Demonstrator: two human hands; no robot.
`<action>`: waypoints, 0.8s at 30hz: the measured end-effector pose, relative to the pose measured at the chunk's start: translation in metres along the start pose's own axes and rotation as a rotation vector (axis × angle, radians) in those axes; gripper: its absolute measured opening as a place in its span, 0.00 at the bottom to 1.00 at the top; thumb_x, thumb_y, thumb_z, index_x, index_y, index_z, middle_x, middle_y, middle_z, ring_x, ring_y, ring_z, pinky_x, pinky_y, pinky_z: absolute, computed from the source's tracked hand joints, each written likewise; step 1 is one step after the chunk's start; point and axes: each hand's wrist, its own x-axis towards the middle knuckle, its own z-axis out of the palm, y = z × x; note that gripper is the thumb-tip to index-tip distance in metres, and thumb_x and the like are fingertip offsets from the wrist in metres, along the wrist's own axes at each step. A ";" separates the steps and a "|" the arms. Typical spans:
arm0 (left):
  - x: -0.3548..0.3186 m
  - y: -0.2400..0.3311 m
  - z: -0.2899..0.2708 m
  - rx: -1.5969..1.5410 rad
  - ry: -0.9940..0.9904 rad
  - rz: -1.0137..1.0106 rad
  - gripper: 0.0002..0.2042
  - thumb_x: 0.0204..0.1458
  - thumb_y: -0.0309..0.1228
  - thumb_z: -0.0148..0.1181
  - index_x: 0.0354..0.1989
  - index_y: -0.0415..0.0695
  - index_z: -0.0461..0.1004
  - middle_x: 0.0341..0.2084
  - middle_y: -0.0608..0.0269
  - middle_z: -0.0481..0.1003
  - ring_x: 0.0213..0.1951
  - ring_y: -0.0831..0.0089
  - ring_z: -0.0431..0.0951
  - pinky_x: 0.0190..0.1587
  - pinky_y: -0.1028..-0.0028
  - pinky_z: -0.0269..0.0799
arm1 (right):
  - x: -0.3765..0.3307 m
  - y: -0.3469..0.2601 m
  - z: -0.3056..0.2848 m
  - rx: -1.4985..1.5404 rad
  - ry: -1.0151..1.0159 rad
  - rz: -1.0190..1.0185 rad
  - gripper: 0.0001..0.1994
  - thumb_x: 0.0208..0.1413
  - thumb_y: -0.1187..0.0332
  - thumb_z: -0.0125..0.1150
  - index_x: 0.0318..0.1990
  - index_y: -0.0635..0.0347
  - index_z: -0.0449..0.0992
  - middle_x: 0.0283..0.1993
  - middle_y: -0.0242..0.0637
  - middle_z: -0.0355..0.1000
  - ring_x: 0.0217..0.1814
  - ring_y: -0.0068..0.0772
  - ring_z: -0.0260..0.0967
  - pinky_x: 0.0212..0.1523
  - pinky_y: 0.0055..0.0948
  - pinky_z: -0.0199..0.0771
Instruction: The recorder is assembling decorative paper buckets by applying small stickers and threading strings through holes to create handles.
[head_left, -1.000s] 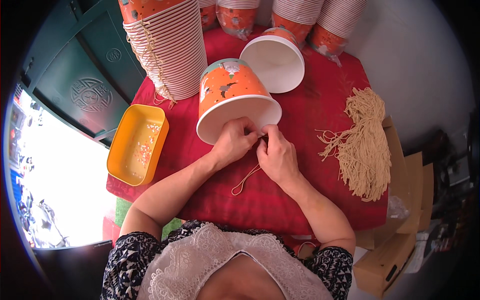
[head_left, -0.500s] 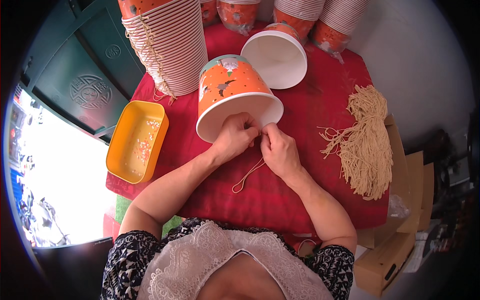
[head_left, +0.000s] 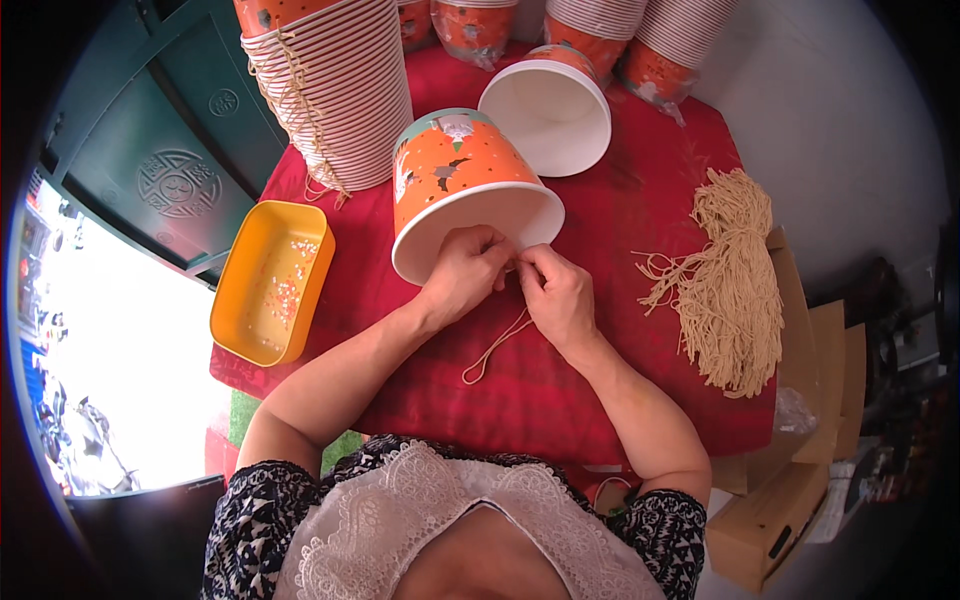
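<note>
At the rim of the tipped orange paper bucket [head_left: 465, 190], my left hand [head_left: 465, 275] and right hand [head_left: 555, 295] pinch one beige string [head_left: 495, 345], its loop trailing toward me on the red-clothed worktop [head_left: 600, 390]. I judge it best to keep the string taut and the rim steady. Left of the bucket lies a yellow plastic tray [head_left: 270, 280]; behind it, a white bucket [head_left: 545, 120] and tall stacked buckets [head_left: 335, 90]; right, a bundle of beige strings [head_left: 730, 280], cardboard boxes [head_left: 800, 500] beyond.

Both forearms ran up from six o'clock toward twelve — the left hand [head_left: 465, 275] and right hand [head_left: 555, 293] met fingertip to fingertip, fingers curled in a pinch.
</note>
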 end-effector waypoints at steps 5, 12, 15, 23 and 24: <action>0.005 -0.011 -0.003 -0.005 0.007 0.021 0.10 0.61 0.29 0.52 0.34 0.37 0.76 0.19 0.65 0.72 0.18 0.83 0.65 0.17 0.81 0.56 | 0.000 0.000 0.002 0.032 0.001 0.033 0.02 0.53 0.75 0.60 0.33 0.62 0.73 0.30 0.45 0.76 0.31 0.49 0.76 0.28 0.41 0.74; 0.001 -0.015 -0.004 0.389 0.098 0.318 0.05 0.49 0.22 0.58 0.31 0.34 0.76 0.26 0.53 0.76 0.28 0.64 0.76 0.31 0.67 0.72 | 0.001 0.001 0.003 0.040 0.004 0.048 0.02 0.53 0.76 0.61 0.32 0.62 0.73 0.29 0.45 0.76 0.30 0.49 0.76 0.28 0.41 0.73; 0.002 -0.020 -0.004 0.521 0.107 0.401 0.04 0.45 0.20 0.60 0.30 0.34 0.75 0.28 0.50 0.77 0.32 0.58 0.78 0.35 0.64 0.73 | 0.001 -0.001 0.002 0.034 -0.004 0.054 0.03 0.53 0.76 0.61 0.32 0.62 0.73 0.29 0.44 0.76 0.30 0.48 0.76 0.28 0.41 0.74; 0.002 -0.020 -0.002 0.523 0.109 0.402 0.03 0.43 0.20 0.60 0.25 0.33 0.76 0.27 0.45 0.76 0.33 0.51 0.78 0.36 0.59 0.73 | -0.001 -0.002 0.004 -0.029 -0.006 0.056 0.04 0.53 0.76 0.60 0.34 0.61 0.70 0.29 0.44 0.75 0.30 0.49 0.76 0.28 0.42 0.74; 0.002 -0.022 -0.003 0.562 0.099 0.422 0.03 0.44 0.21 0.60 0.26 0.34 0.76 0.28 0.48 0.76 0.32 0.56 0.78 0.35 0.63 0.73 | -0.001 -0.002 0.004 -0.040 -0.004 0.059 0.05 0.53 0.76 0.60 0.34 0.61 0.70 0.28 0.44 0.75 0.29 0.49 0.76 0.27 0.42 0.74</action>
